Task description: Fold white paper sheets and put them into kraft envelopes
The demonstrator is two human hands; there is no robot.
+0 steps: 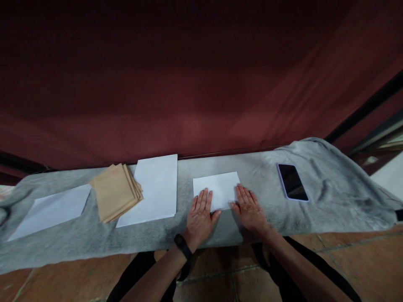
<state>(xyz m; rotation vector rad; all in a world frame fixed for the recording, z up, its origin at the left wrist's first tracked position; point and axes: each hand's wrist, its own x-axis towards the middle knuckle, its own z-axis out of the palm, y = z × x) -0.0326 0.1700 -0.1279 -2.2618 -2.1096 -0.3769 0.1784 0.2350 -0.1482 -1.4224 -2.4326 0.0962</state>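
A small white sheet of paper (pixel 220 186), perhaps folded, lies on the grey cloth in front of me. My left hand (pixel 201 216) rests flat on its lower left part, fingers stretched out. On its right edge lies my right hand (pixel 250 208), also flat with the fingers extended. Neither hand grips anything. Left of the hands is a stack of larger white paper (pixel 159 184), partly covered by a pile of brown envelopes (pixel 115 191). Another white sheet (pixel 53 212) lies at the far left.
A phone (pixel 293 182) in a light purple case lies to the right on the grey cloth (pixel 340 201), which is wrinkled there. Behind the long narrow surface rises a dark red backing (pixel 195 92). Floor tiles (pixel 220 285) show below the front edge.
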